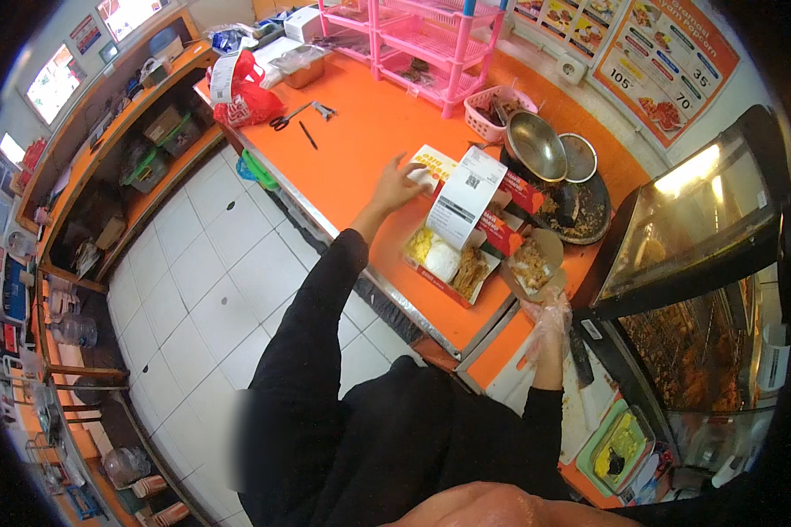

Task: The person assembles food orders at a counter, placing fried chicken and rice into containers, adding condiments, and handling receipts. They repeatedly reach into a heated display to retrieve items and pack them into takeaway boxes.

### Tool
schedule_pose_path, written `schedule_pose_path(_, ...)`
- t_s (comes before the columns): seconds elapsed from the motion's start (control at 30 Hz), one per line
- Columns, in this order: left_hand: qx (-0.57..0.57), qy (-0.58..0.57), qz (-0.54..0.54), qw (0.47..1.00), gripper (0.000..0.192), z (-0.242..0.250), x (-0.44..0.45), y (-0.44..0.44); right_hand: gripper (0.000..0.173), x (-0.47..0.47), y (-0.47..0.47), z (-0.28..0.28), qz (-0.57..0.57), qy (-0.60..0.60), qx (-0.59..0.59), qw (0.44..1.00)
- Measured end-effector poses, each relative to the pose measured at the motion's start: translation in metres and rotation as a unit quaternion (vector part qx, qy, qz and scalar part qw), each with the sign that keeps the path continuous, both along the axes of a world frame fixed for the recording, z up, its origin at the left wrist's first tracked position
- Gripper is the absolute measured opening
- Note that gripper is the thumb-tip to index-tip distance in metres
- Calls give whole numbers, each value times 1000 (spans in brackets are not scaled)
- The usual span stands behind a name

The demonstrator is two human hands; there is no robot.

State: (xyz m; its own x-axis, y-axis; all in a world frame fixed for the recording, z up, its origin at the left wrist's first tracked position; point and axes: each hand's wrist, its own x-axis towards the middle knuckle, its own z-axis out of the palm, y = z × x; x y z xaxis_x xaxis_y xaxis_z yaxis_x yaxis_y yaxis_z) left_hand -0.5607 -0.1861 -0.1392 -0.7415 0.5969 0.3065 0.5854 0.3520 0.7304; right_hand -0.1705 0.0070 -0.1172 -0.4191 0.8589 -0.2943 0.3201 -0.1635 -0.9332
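Note:
My left hand [399, 188] has its fingers apart at the left edge of the meal boxes; whether the fingertips touch the cardboard is unclear. My right hand [548, 315], in a clear plastic glove, grips a brown paper food tray [546, 247] that holds crumbed fried pieces [528, 269]. Beside it stands an open red-and-white meal box [438, 282]. Inside are yellow scrambled-looking food [422, 242], a mound of white rice [442, 261] and fried chicken [471, 271]. A long printed receipt [468, 197] lies across the boxes and hides part of them. More red box flaps [524, 191] show behind.
A stone mortar [583, 211] and steel bowl [536, 145] sit behind the boxes. At right stands a glass food warmer [679, 224]. Scissors [290, 118], a pen [308, 135] and a red bag [244, 99] lie farther left. Pink racks [428, 46] rise at the back.

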Motion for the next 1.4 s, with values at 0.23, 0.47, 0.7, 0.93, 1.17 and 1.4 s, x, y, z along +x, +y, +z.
schedule_pose_path(0.23, -139, 47, 93, 985, 92, -12, -5, 42, 37, 17, -8, -11, -19, 85, -56, 995)
schedule_pose_path(0.47, -191, 255, 285, 904, 70, -34, -94, -39, 26, 48, -18, -37, -20, 180, -46, 982)
schedule_pose_path(0.7, -198, 183, 267, 925, 71, -22, -105, -91, 28, 77, -11, -38, -9, 148, -43, 988)
schedule_pose_path(0.93, -173, 160, 271, 933, 77, -23, -95, -100, 29, 59, -21, -25, 25, 161, -22, 986)
schedule_pose_path(1.17, -143, 211, 267, 929, 77, -35, -94, -96, 36, 63, -37, -14, 37, 132, -9, 990)
schedule_pose_path(1.4, -150, 170, 253, 941, 80, -42, -100, -93, 20, 77, -41, -17, -2, 144, -44, 989)
